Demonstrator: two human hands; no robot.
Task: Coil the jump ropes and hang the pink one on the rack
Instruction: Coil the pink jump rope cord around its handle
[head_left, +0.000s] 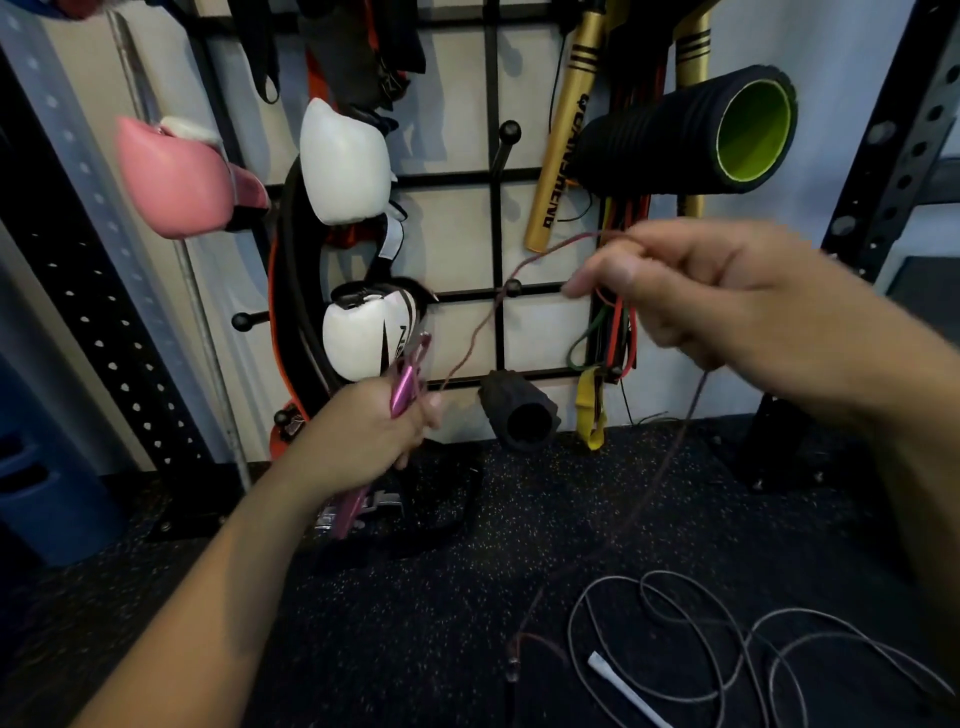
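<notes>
Head view: left hand grips glossy pink metal handles; right hand pinches thin kinked pink cord; grey rope sprawls on speckled black rubber floor.

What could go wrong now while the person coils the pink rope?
The pink rope's cord trails from the right hand down to the floor near the loose grey rope, so the two might tangle. It also passes close to a rack peg and the hanging bands, where it could snag.

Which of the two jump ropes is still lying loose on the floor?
The grey jump rope with the white handle, sprawled at lower right. The pink rope is held up between both hands.
</notes>
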